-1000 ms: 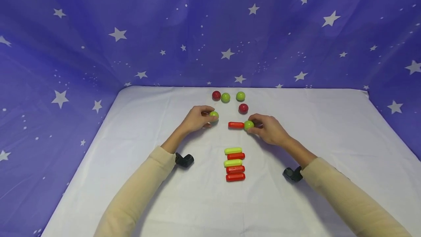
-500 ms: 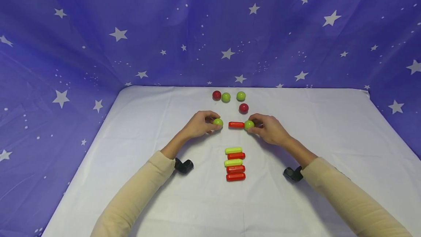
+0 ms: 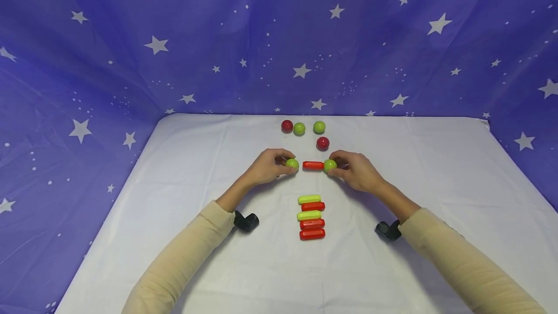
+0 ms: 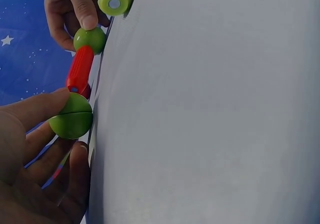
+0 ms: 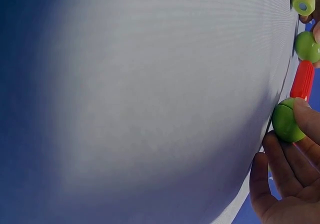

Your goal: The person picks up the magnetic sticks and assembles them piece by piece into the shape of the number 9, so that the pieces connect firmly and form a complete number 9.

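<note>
I see the right hand (image 3: 357,171) pinching one green ball (image 3: 330,165) against the right end of the red faceted rod (image 3: 313,165), likely to steady it, while the left hand (image 3: 270,165) pinches another green ball (image 3: 292,164) just off its left end.

Six balls (image 3: 286,126) and six rods (image 3: 312,224), by colour.
We count four green balls (image 3: 319,127), two red balls (image 3: 323,143), four red rods (image 3: 312,234) and two yellow-green rods (image 3: 309,199).

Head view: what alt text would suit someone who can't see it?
A left hand holds a green ball near one end of a red stick; the right hand holds another ball against its other end. Four balls lie beyond, five sticks nearer, on a white cloth.
</note>
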`<state>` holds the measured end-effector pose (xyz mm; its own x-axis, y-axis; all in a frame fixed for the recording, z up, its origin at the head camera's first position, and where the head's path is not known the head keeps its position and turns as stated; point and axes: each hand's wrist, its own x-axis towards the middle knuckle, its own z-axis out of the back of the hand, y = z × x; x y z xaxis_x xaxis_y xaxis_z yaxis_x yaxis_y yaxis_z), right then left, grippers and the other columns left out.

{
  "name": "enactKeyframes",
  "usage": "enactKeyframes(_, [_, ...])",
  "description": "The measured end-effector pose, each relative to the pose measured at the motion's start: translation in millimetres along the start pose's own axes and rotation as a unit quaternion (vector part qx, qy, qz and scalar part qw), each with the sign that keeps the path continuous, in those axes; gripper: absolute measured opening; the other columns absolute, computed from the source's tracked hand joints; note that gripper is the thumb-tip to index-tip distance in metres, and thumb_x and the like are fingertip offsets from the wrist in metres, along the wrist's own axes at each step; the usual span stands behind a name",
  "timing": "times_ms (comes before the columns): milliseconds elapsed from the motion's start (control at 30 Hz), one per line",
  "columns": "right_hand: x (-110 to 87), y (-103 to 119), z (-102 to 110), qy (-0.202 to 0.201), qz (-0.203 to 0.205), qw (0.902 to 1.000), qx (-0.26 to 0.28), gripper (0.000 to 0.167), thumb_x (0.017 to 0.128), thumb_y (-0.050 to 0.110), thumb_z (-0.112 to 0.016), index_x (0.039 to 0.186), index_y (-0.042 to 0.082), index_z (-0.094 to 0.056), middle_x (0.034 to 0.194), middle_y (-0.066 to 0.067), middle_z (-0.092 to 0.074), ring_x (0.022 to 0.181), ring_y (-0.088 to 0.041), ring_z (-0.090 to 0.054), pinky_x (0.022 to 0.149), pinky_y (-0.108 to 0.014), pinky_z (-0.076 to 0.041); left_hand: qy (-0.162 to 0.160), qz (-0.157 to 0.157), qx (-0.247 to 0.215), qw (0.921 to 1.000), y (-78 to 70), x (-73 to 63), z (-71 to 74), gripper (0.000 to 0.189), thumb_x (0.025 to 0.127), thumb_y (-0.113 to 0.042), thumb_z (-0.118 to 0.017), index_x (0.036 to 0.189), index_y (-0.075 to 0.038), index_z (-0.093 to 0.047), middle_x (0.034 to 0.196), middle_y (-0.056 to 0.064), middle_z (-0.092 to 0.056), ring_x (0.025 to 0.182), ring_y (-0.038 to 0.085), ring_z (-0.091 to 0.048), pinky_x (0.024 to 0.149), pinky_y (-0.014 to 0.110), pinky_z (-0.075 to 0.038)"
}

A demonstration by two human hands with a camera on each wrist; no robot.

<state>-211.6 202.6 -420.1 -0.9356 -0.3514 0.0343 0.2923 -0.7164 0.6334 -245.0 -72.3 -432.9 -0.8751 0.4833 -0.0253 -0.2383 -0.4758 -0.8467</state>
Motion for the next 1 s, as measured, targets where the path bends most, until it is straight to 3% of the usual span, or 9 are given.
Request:
enactKeyframes(267, [1.2,-1.6,0.6,0.001,-0.004,1.0000,-0.007,0.030,0.088,0.012,-0.076,0.116,0.005,-0.065,0.107,-0.009,-0.069,0.101,-0.027,-0.064,0.091,-0.047,-0.052,0.000,-0.013,0.020,0.9997,-1.3,4.1,-4.1,0.040,0.087,-0.019,-0.078,0.122,-0.005,-0.068,0.106,0.004,-0.067,0.094,0.018,-0.060,0.070,0.027,-0.052])
enactKeyframes(667, [1.1,0.0,0.6,0.005,-0.002,1.0000,-0.002,0.030,0.088,0.012,-0.076,0.115,0.006,-0.066,0.107,-0.008,-0.069,0.102,-0.027,-0.064,0.091,-0.047,-0.052,0.002,-0.003,-0.001,1.0000,-1.8,3.3,-6.4,0.040,0.087,-0.019,-0.077,0.123,-0.005,-0.068,0.107,0.004,-0.068,0.094,0.018,-0.061,0.066,0.028,-0.054])
enactKeyframes(1000, [1.2,-0.3,-0.4,0.004,-0.003,1.0000,-0.003,0.032,0.088,0.012,-0.076,0.117,0.006,-0.065,0.108,-0.009,-0.069,0.102,-0.028,-0.064,0.091,-0.047,-0.052,0.002,-0.012,0.015,0.9998,-2.2,3.2,-4.2,0.042,0.088,-0.021,-0.076,0.124,-0.003,-0.067,0.110,0.005,-0.068,0.095,0.017,-0.061,0.080,0.028,-0.050])
